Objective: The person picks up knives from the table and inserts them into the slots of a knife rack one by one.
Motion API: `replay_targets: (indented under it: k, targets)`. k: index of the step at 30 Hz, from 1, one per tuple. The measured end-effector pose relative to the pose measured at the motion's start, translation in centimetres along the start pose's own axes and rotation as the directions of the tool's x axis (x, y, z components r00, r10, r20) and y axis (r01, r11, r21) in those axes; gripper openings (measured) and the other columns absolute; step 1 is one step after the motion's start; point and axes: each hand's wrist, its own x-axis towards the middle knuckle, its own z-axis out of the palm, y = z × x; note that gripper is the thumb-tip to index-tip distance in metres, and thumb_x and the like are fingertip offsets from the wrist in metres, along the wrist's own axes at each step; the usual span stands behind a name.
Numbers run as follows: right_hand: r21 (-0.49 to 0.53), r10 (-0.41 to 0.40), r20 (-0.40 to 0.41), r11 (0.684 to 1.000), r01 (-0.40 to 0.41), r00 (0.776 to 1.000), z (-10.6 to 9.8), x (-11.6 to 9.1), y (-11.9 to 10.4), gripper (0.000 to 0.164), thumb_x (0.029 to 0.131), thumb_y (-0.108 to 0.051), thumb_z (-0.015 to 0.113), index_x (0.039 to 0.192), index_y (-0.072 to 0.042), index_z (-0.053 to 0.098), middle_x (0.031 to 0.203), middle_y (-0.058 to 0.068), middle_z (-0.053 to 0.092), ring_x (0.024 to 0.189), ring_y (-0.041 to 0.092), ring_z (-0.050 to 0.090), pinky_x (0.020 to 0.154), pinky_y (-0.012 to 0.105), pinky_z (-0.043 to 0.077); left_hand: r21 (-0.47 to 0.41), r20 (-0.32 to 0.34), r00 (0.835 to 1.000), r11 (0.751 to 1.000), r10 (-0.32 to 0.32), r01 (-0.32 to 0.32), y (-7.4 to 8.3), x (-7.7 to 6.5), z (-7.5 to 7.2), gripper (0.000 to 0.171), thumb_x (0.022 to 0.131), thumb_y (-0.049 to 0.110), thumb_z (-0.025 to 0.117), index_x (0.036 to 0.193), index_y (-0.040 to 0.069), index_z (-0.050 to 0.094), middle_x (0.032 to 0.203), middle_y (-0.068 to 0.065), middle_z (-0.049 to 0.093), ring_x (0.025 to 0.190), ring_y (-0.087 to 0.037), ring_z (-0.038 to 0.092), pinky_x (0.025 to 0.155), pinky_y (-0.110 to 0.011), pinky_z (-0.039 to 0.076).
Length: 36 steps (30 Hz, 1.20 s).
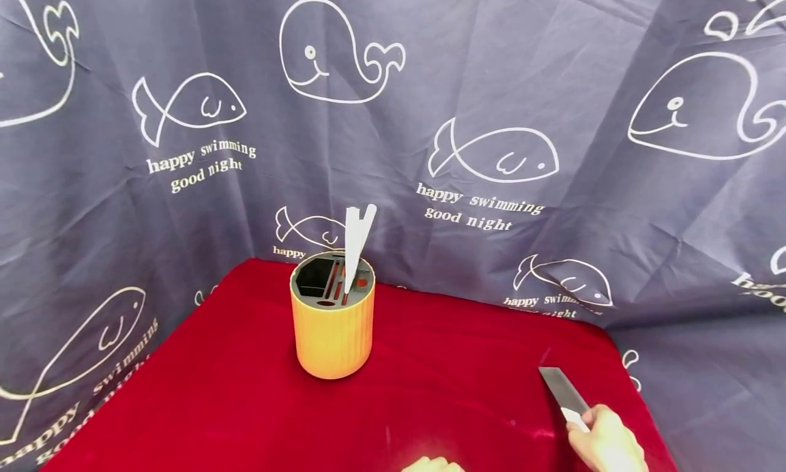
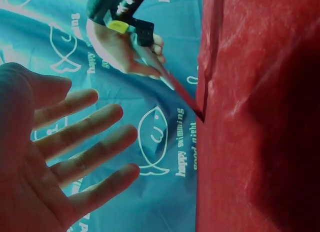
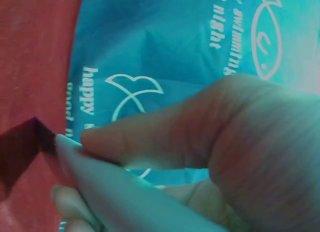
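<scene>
On the right of the head view, my right hand [image 1: 608, 439] grips a knife [image 1: 563, 389] by its white handle. Its broad grey blade points forward and left, close over the red cloth. The right wrist view shows thumb and fingers pressed around the pale handle [image 3: 125, 192]. My left hand [image 1: 432, 465] barely enters the head view at the bottom edge. Seen from the left wrist, the same left hand [image 2: 65, 142] has its fingers spread and holds nothing. A yellow knife holder [image 1: 333, 339] stands upright left of centre, white handles [image 1: 355, 243] rising from its slots.
A red cloth [image 1: 245, 404] covers the table. Behind it and along both sides hangs a grey-blue curtain [image 1: 381, 151] printed with whales and fish. The holder's dark top [image 1: 325, 301] has a large opening and several narrow slots.
</scene>
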Motion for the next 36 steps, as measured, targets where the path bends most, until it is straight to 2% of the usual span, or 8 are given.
replay_targets:
  k: [6, 10, 16, 21, 25, 28, 33, 36]
  targets:
    - [0.031, 0.021, -0.065, 0.999, -0.019, 0.998, -1.1, -0.1, -0.5, 0.035, 0.08, -0.03, 0.074, 0.101, -0.004, 0.063, 0.083, 0.016, 0.067, 0.071, 0.032, 0.059, 0.06, 0.042, 0.047, -0.026, 0.063, 0.998, 0.999, 0.025, -0.024, -0.8, 0.1, -0.7, 0.047, 0.105, 0.017, 0.028, 0.077, 0.034, 0.063, 0.069, 0.025, 0.053, 0.061, 0.01, 0.038, 0.061, 0.001, 0.02]
    - [0.081, 0.092, -0.144, 0.993, -0.081, 0.985, -1.6, -0.2, -1.0, 0.039, 0.082, -0.045, 0.077, 0.091, -0.009, 0.067, 0.078, 0.011, 0.067, 0.072, 0.035, 0.059, 0.059, 0.044, 0.047, -0.077, 0.029, 0.998, 0.995, 0.064, -0.061, -1.3, 0.2, -1.0, 0.037, 0.102, 0.016, 0.04, 0.082, 0.033, 0.066, 0.078, 0.026, 0.058, 0.066, 0.011, 0.042, 0.064, 0.001, 0.023]
    - [0.172, 0.183, -0.252, 0.975, -0.142, 0.95, -2.3, -0.3, -1.9, 0.052, 0.075, -0.057, 0.082, 0.094, -0.009, 0.069, 0.09, 0.022, 0.07, 0.083, 0.046, 0.06, 0.061, 0.049, 0.047, -0.184, -0.003, 0.997, 0.98, 0.073, -0.073, -1.7, 0.4, -1.5, 0.013, 0.093, 0.021, 0.062, 0.088, 0.03, 0.07, 0.085, 0.023, 0.065, 0.072, 0.011, 0.051, 0.068, 0.001, 0.029]
    - [0.203, 0.178, -0.32, 0.972, -0.116, 0.93, -2.7, 0.0, -2.6, 0.05, 0.077, -0.051, 0.081, 0.099, -0.008, 0.07, 0.099, 0.027, 0.071, 0.089, 0.049, 0.06, 0.069, 0.054, 0.048, -0.169, 0.015, 0.992, 0.978, 0.129, -0.124, -2.4, 0.7, -2.0, 0.012, 0.093, 0.025, 0.063, 0.095, 0.031, 0.074, 0.09, 0.023, 0.067, 0.077, 0.01, 0.054, 0.071, 0.0, 0.034]
    - [0.214, 0.135, -0.397, 0.976, -0.051, 0.908, -3.0, 0.4, -3.1, 0.042, 0.08, -0.043, 0.079, 0.101, -0.007, 0.071, 0.102, 0.028, 0.071, 0.092, 0.052, 0.06, 0.075, 0.059, 0.047, -0.167, -0.057, 0.989, 0.976, 0.135, -0.143, -2.5, 1.4, -2.1, 0.011, 0.092, 0.027, 0.064, 0.096, 0.031, 0.074, 0.091, 0.021, 0.067, 0.078, 0.008, 0.055, 0.072, -0.003, 0.036]
    - [0.2, 0.073, -0.489, 0.979, 0.031, 0.869, -3.0, 0.6, -3.4, 0.035, 0.081, -0.035, 0.077, 0.099, -0.005, 0.071, 0.099, 0.028, 0.072, 0.089, 0.056, 0.06, 0.075, 0.063, 0.047, -0.17, -0.071, 0.992, 0.979, 0.103, -0.114, -2.6, 1.9, -2.2, 0.008, 0.092, 0.031, 0.067, 0.096, 0.029, 0.073, 0.092, 0.02, 0.068, 0.076, 0.005, 0.055, 0.071, -0.004, 0.038]
    - [0.148, -0.068, -0.666, 0.964, 0.22, 0.743, -2.6, 1.0, -4.2, 0.021, 0.081, -0.023, 0.075, 0.089, -0.004, 0.074, 0.091, 0.023, 0.074, 0.08, 0.055, 0.064, 0.069, 0.068, 0.047, -0.117, 0.029, 0.995, 0.989, 0.096, -0.092, -3.3, 2.6, -3.0, 0.018, 0.103, 0.034, 0.056, 0.103, 0.027, 0.072, 0.098, 0.017, 0.068, 0.081, 0.0, 0.059, 0.075, -0.01, 0.046]
    - [0.125, -0.122, -0.736, 0.942, 0.312, 0.665, -2.7, 1.1, -5.0, 0.016, 0.08, -0.02, 0.078, 0.084, -0.005, 0.075, 0.088, 0.021, 0.075, 0.075, 0.051, 0.065, 0.068, 0.067, 0.049, -0.104, 0.033, 0.996, 0.991, 0.086, -0.082, -3.8, 3.3, -3.6, 0.025, 0.107, 0.033, 0.049, 0.107, 0.025, 0.073, 0.101, 0.013, 0.069, 0.087, -0.003, 0.063, 0.079, -0.016, 0.05]
